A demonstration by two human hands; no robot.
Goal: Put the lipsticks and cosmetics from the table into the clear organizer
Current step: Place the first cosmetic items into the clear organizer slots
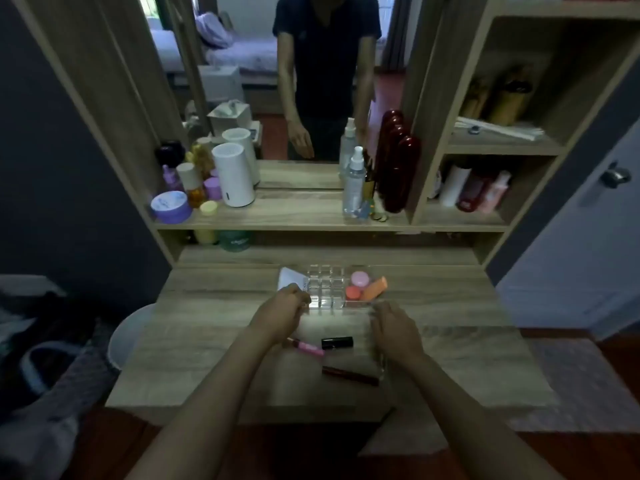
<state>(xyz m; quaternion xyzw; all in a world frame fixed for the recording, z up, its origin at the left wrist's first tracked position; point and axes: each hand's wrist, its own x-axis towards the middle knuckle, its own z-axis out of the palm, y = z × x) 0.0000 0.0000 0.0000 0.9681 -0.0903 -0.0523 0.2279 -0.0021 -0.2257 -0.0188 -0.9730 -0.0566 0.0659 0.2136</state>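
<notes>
I am reaching over the desk (214, 299) toward the clear organizer (332, 285), my landmark here. My left hand (282, 313) is curling at its left front corner, fingers bunched together (whether they are pinching anything, I cannot tell). Nearer me than the organizer, a pink lipstick (308, 347), a black lipstick (337, 342) and a dark red tube (349, 375) are lying on the desk. In the organizer's right compartment a pink jar (360, 278), a red jar (353, 292) and an orange tube (374, 288) are sitting. My right hand (396, 336) is hovering at its right front corner, fingers loosely apart, gripping nothing I can see.
</notes>
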